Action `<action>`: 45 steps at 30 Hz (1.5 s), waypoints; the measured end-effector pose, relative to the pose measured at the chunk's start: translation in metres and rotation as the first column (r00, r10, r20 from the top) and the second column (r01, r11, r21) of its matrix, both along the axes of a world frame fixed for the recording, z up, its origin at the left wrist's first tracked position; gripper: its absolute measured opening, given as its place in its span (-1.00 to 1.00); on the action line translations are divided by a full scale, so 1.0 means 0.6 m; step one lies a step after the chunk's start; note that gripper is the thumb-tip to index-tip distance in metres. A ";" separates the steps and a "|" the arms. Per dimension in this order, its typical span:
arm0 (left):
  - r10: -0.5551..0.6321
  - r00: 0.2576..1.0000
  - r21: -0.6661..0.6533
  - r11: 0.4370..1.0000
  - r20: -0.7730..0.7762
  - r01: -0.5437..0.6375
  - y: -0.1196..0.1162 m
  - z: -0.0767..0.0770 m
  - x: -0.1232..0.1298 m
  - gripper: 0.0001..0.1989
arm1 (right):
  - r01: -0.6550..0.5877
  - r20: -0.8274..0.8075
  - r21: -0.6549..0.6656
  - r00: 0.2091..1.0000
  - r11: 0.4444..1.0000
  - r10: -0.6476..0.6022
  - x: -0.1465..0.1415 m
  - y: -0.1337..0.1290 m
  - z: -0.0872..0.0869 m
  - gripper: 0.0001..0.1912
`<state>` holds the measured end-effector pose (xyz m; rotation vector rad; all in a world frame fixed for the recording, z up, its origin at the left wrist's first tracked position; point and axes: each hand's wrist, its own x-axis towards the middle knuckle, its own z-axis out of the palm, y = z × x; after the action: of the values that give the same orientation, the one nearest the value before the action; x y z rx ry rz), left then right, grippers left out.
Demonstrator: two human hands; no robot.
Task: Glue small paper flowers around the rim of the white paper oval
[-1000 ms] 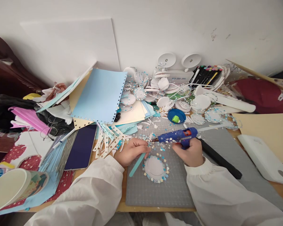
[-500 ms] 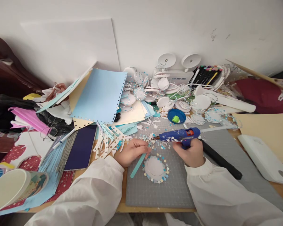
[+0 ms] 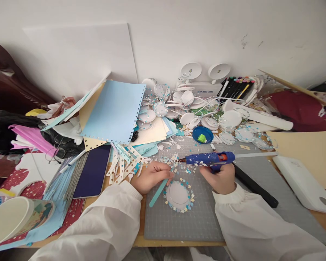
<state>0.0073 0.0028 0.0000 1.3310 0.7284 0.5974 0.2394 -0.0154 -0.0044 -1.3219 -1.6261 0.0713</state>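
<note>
Glue gun (image 3: 203, 158) sits level, gripped by the right hand (image 3: 220, 178); curled left hand (image 3: 153, 177) holds a teal stick (image 3: 158, 195).

This looks like a home craft corner, a glue gun (image 3: 206, 158) above a wooden counter (image 3: 139, 235) crowded with star-punched paper (image 3: 114, 110) and markers (image 3: 237, 88).

Blue glue gun (image 3: 208, 158), teal stick (image 3: 157, 196), white disc (image 3: 178, 193) with blue and cream stars (image 3: 174, 208), grid-patterned grey mat (image 3: 184, 228)
</note>
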 end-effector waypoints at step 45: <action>-0.030 0.998 -0.068 0.997 0.049 0.033 0.000 0.015 -0.001 -0.69 | 0.025 -0.008 0.014 1.000 1.000 -0.025 0.001 0.001 -0.001 -0.70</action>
<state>0.0064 0.0027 0.0088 1.2583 0.6821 0.5717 0.2402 -0.0150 -0.0047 -1.3295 -1.6009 0.0502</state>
